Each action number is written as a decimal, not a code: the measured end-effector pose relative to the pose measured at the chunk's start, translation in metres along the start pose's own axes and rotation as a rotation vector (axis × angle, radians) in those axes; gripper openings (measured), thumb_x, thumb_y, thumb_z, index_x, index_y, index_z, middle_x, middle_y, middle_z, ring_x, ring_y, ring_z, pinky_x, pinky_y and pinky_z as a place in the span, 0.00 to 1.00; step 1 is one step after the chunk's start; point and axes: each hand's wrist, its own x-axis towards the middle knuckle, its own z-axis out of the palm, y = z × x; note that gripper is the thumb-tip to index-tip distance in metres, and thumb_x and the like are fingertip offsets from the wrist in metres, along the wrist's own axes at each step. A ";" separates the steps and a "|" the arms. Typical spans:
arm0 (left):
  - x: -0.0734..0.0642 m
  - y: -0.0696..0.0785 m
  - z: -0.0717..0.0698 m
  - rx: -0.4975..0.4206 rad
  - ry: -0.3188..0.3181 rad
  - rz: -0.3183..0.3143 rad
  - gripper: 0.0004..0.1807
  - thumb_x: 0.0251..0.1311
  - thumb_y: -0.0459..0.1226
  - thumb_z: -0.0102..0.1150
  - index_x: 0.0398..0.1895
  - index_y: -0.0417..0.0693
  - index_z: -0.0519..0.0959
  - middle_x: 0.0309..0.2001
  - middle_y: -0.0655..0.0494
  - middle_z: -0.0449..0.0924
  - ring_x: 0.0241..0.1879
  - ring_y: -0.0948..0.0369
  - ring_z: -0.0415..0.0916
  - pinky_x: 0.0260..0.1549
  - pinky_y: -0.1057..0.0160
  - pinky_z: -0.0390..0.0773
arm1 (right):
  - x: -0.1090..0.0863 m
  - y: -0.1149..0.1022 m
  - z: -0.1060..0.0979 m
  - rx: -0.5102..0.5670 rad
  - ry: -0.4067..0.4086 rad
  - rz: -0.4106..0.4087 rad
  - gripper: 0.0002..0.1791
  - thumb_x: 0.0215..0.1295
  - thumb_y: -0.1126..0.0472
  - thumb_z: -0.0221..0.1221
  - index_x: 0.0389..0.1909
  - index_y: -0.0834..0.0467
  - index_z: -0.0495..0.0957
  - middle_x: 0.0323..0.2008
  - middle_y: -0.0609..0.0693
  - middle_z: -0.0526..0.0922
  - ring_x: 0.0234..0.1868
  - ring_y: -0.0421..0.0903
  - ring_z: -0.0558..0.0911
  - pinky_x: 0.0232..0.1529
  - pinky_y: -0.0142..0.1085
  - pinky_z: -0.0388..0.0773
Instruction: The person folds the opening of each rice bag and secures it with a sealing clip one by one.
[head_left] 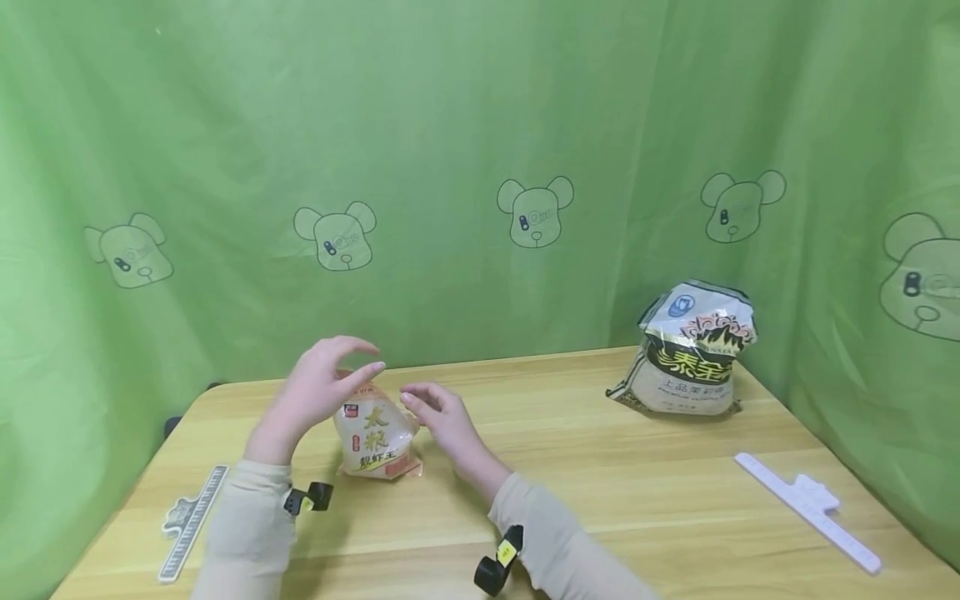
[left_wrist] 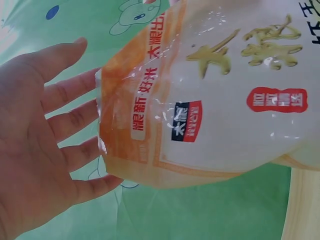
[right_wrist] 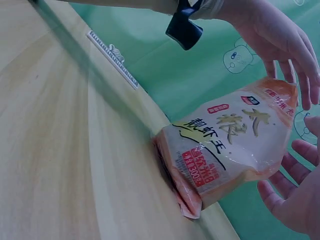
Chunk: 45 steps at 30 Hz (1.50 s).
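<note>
A small white and orange plastic rice bag (head_left: 375,437) stands upright on the wooden table, left of centre. My left hand (head_left: 318,387) arches over its top from the left, thumb apart from the fingers. In the left wrist view the spread fingers of my left hand (left_wrist: 40,125) reach to the orange top edge of the rice bag (left_wrist: 225,130). From the right, my right hand (head_left: 448,421) comes close to the bag's side with loosely bent fingers. The right wrist view shows the fingertips of my right hand (right_wrist: 300,190) right at the side of the rice bag (right_wrist: 225,140).
A bigger rice bag (head_left: 686,367) stands at the back right of the table. Long flat clips lie on the table: a striped one (head_left: 197,521) at the left and a white one (head_left: 787,500) at the right. Behind hangs a green curtain (head_left: 450,108) with bear heads.
</note>
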 end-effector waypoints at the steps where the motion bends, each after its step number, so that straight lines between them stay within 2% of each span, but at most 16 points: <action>1: 0.000 0.000 0.001 0.009 -0.006 0.001 0.22 0.56 0.54 0.52 0.47 0.51 0.75 0.51 0.53 0.75 0.47 0.55 0.75 0.40 0.59 0.80 | -0.001 0.000 0.001 -0.003 0.000 0.000 0.21 0.58 0.45 0.55 0.49 0.52 0.74 0.49 0.50 0.78 0.50 0.44 0.76 0.52 0.36 0.74; 8: 0.000 0.002 0.004 0.083 -0.037 -0.015 0.18 0.55 0.50 0.55 0.44 0.50 0.77 0.48 0.52 0.77 0.36 0.57 0.79 0.43 0.54 0.78 | -0.012 -0.015 0.001 -0.013 -0.029 0.016 0.16 0.61 0.54 0.53 0.48 0.56 0.74 0.47 0.51 0.79 0.46 0.44 0.77 0.51 0.38 0.74; 15: -0.002 0.000 0.006 0.116 -0.097 -0.058 0.22 0.55 0.53 0.54 0.45 0.49 0.76 0.46 0.52 0.78 0.37 0.59 0.78 0.42 0.54 0.77 | -0.023 -0.027 0.000 -0.057 -0.033 0.041 0.16 0.63 0.57 0.52 0.49 0.59 0.73 0.48 0.52 0.78 0.48 0.45 0.77 0.53 0.38 0.74; 19: -0.002 0.000 0.005 0.116 -0.135 -0.086 0.22 0.56 0.53 0.54 0.46 0.49 0.76 0.43 0.52 0.80 0.37 0.59 0.77 0.39 0.56 0.78 | -0.019 -0.020 -0.002 -0.045 -0.056 0.046 0.17 0.61 0.57 0.53 0.49 0.60 0.73 0.48 0.53 0.78 0.48 0.46 0.77 0.52 0.38 0.74; 25: -0.003 -0.002 0.003 0.120 -0.170 -0.111 0.22 0.56 0.52 0.54 0.48 0.48 0.75 0.40 0.53 0.79 0.38 0.59 0.76 0.40 0.56 0.77 | -0.008 0.003 -0.003 -0.024 -0.076 0.051 0.16 0.58 0.53 0.57 0.46 0.55 0.75 0.45 0.50 0.79 0.46 0.43 0.78 0.48 0.36 0.76; 31: -0.005 -0.005 0.001 0.093 -0.195 -0.131 0.21 0.55 0.51 0.55 0.47 0.49 0.75 0.39 0.53 0.79 0.38 0.59 0.76 0.39 0.57 0.78 | -0.005 0.009 -0.002 -0.030 -0.087 0.044 0.17 0.56 0.53 0.58 0.46 0.55 0.75 0.45 0.50 0.80 0.45 0.43 0.78 0.48 0.37 0.76; 39: -0.007 -0.004 -0.001 0.069 -0.185 -0.092 0.15 0.56 0.46 0.56 0.44 0.49 0.77 0.43 0.52 0.80 0.43 0.55 0.77 0.43 0.53 0.77 | -0.007 0.006 -0.004 -0.030 -0.091 0.042 0.16 0.56 0.57 0.59 0.45 0.57 0.75 0.45 0.52 0.80 0.46 0.44 0.78 0.51 0.42 0.75; 45: -0.008 -0.006 -0.003 0.043 -0.194 -0.071 0.12 0.57 0.44 0.55 0.43 0.51 0.77 0.41 0.53 0.81 0.42 0.56 0.77 0.42 0.56 0.78 | -0.006 0.010 -0.004 -0.043 -0.087 0.045 0.16 0.56 0.56 0.59 0.45 0.55 0.75 0.44 0.50 0.80 0.45 0.44 0.78 0.49 0.39 0.76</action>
